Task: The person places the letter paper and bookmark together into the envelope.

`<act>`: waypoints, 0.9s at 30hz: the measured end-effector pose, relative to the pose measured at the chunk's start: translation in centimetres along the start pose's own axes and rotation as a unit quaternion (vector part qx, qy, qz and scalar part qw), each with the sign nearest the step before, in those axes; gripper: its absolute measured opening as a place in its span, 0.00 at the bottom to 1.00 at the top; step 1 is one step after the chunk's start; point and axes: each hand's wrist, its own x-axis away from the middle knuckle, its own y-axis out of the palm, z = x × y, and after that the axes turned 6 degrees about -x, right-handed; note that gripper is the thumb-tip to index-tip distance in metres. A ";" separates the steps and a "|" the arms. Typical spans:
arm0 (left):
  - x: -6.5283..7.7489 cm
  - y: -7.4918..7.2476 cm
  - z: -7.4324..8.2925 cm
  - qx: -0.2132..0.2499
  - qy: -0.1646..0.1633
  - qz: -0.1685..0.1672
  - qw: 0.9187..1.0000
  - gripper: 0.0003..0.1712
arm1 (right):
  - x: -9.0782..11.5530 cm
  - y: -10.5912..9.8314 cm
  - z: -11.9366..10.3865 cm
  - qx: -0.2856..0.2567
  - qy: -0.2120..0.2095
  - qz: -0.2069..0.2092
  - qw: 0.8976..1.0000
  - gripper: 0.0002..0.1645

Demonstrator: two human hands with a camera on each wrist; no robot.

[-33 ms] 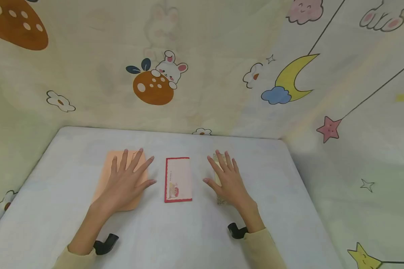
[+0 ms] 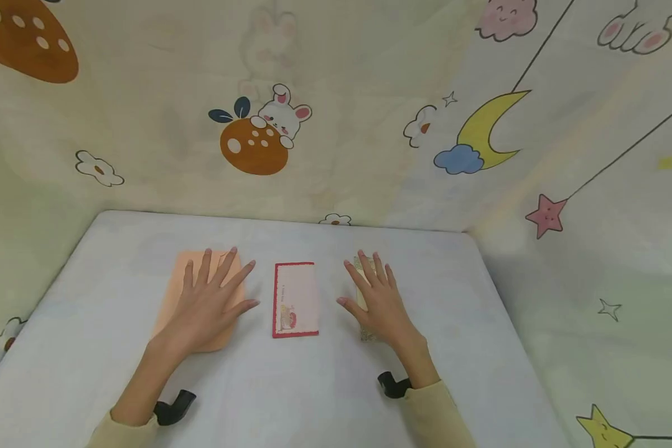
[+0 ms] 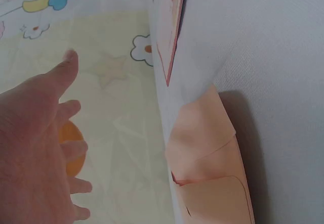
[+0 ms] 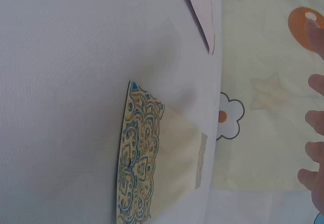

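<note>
My left hand (image 2: 207, 308), fingers spread, hovers over a peach paper envelope (image 2: 170, 295) on the left of the table. In the left wrist view a gap shows between that hand (image 3: 35, 148) and the envelope (image 3: 202, 133), whose flap is folded. My right hand (image 2: 383, 305) is likewise spread above a narrow cream card or envelope (image 2: 361, 298), partly hidden under it. The right wrist view shows the ornate blue-and-gold band (image 4: 137, 158) along its edge. Between the hands lies a pink card (image 2: 302, 292) with a red border and a small printed picture.
A white-covered table (image 2: 257, 398) carries the paper things. Behind and beside it hangs a cloth (image 2: 358, 124) printed with a rabbit, moon and stars. Black curved pieces (image 2: 175, 407) stick out near both wrists, beside the cream sleeves (image 2: 437, 414).
</note>
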 end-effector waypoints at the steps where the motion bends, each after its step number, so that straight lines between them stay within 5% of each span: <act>1: 0.0 0.0 0.0 0.000 -0.001 0.000 1.000 0.42 | 0.0 0.0 -0.1 0.001 -0.002 0.003 1.000 0.47; 8: 1.0 -0.3 -0.3 0.015 -0.033 -0.027 0.999 0.41 | 0.1 0.5 -0.6 -0.021 -0.017 0.010 1.000 0.45; 14: 2.6 -0.5 -1.1 0.031 -0.090 -0.089 0.991 0.41 | -0.2 1.3 -1.4 -0.059 -0.002 -0.024 0.998 0.42; 21: 4.0 -0.4 -2.6 0.047 -0.122 -0.149 0.980 0.51 | -0.6 2.8 -2.5 -0.082 -0.005 -0.053 0.995 0.41; 27: 5.1 0.1 -3.3 0.055 -0.124 -0.163 0.977 0.62 | -1.5 4.6 -4.4 -0.090 -0.020 -0.108 0.990 0.43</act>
